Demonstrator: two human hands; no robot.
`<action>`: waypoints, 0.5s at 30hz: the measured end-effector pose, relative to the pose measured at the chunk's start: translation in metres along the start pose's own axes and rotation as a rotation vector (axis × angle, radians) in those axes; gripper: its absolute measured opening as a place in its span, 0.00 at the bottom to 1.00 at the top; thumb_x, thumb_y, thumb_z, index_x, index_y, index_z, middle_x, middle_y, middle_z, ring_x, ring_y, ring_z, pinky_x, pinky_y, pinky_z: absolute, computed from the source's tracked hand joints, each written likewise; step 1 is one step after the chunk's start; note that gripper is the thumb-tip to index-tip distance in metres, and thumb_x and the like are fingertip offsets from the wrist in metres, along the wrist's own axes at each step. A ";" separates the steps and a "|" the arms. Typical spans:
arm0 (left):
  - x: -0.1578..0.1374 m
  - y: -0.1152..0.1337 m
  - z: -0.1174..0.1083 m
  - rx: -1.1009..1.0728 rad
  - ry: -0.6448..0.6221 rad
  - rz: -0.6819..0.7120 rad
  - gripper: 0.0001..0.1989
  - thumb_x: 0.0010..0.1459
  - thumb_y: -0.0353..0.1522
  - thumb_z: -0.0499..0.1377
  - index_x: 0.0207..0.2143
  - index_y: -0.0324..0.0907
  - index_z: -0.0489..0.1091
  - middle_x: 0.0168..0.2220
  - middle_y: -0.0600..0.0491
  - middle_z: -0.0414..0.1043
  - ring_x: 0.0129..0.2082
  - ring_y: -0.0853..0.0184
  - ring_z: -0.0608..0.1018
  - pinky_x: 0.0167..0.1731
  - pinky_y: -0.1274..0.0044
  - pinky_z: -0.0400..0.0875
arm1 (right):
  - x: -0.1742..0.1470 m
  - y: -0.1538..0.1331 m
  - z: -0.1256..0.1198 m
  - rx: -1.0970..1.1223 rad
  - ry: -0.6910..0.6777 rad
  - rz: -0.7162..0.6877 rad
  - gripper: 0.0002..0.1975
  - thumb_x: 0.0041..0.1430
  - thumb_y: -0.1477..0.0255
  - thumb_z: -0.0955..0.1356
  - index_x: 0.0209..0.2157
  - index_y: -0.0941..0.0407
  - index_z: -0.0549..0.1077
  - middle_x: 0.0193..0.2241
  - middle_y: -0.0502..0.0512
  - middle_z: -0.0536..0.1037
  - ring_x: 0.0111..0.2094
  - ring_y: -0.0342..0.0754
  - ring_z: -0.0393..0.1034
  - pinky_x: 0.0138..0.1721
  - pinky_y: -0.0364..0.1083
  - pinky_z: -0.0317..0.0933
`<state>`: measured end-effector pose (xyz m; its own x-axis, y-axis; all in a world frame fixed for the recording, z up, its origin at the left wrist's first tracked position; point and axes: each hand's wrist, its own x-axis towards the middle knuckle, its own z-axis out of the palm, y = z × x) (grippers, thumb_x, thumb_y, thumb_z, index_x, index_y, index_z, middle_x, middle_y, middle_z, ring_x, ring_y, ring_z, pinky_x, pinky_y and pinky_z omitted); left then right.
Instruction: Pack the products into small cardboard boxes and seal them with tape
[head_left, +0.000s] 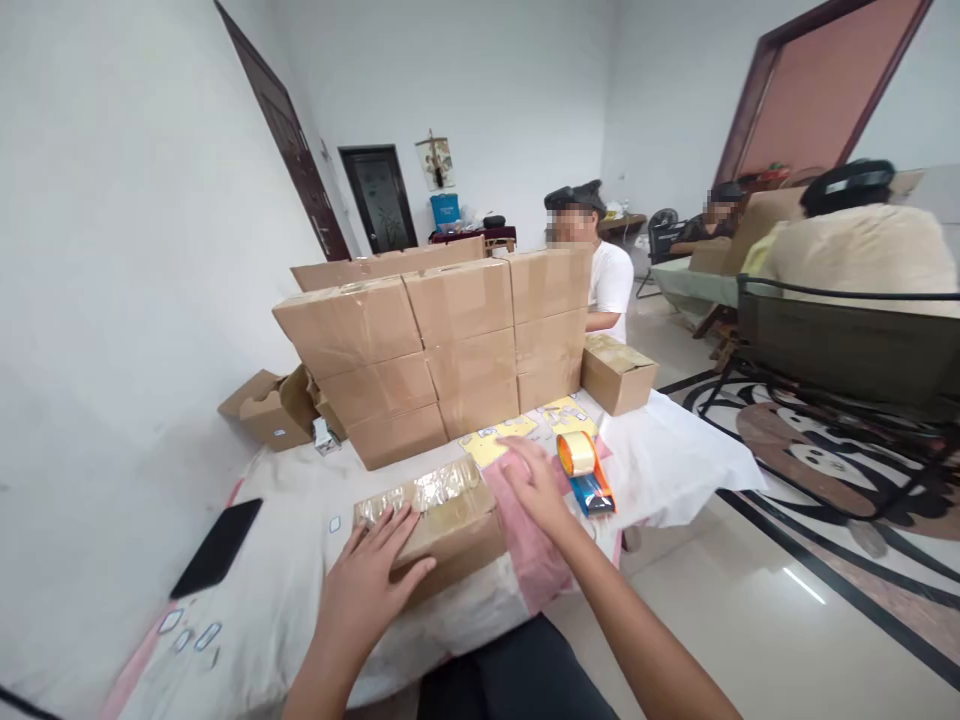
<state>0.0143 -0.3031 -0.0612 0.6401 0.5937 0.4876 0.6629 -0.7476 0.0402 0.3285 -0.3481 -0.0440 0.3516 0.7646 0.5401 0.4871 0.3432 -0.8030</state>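
Note:
A cardboard box [457, 535] with shiny clear tape across its top lies in front of me on the cloth-covered table. My left hand [379, 565] rests on the left end of this box, fingers spread over the top and thumb on the near side. Just past the box's right end is my right hand [532, 480], its fingers stretched out and nothing visible in it. Close to its right sits a tape dispenser [595, 495] in orange and blue, carrying a roll of tape [576, 453].
Stacked cardboard boxes [472, 345] form a wall behind the work area. Another box [619, 375] stands at its right, an opened carton [274, 410] at its left. A black phone-like slab [217, 548] lies on the left. A person [611, 275] sits beyond the stack; others sit at right.

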 end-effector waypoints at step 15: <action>0.006 0.043 -0.016 0.056 0.445 0.285 0.13 0.62 0.30 0.62 0.49 0.47 0.74 0.44 0.52 0.82 0.43 0.59 0.82 0.47 0.68 0.69 | -0.033 0.052 -0.093 0.341 -0.061 0.402 0.18 0.46 0.58 0.76 0.29 0.59 0.76 0.26 0.54 0.79 0.28 0.51 0.73 0.30 0.48 0.68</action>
<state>0.0403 -0.3361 -0.0420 0.5792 0.1760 0.7960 0.5140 -0.8367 -0.1890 0.4165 -0.4057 -0.0800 0.4047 0.8993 0.1657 0.0326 0.1669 -0.9854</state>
